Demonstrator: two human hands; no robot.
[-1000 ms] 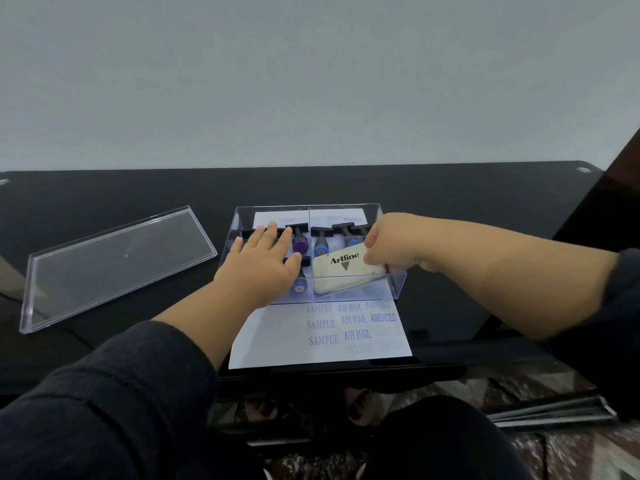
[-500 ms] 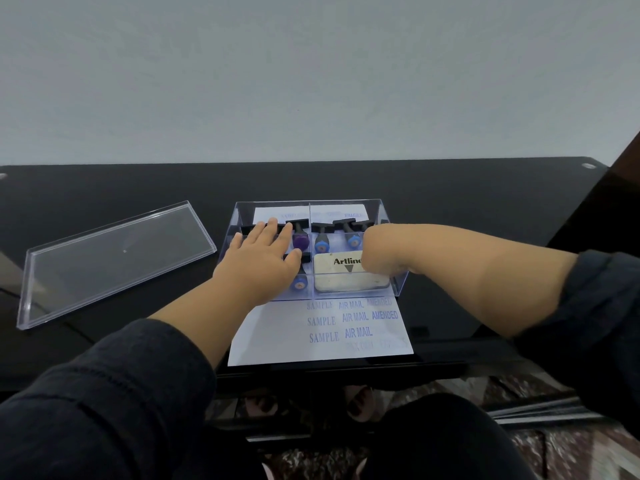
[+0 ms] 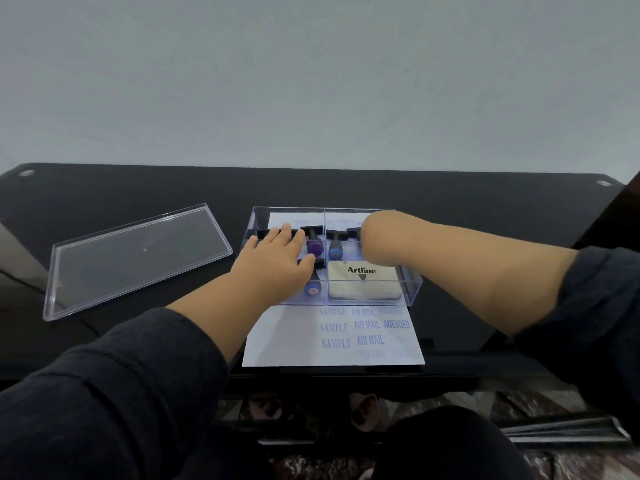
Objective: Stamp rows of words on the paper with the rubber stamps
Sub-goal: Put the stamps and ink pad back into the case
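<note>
Over the clear box [image 3: 410, 289] on the paper [image 3: 332, 351], my left hand [image 3: 277, 263] lies flat, fingers [image 3: 285, 232] straight and together on the stamps [image 3: 314, 245]. My right hand [image 3: 375, 237] reaches into the back compartment; I cannot tell how its fingers lie.

The table [image 3: 450, 209] is black and glossy, with a smooth reflective top. The box [image 3: 412, 289] and lid [image 3: 138, 258] are clear, hard plastic with a smooth, shiny finish. The paper [image 3: 287, 344] is white and matt, printed with blue ink. The ink pad [image 3: 363, 282] has an off-white, matt case. The sleeves [image 3: 104, 393] are dark, matt cloth. The wall [image 3: 311, 81] is pale and matt.
</note>
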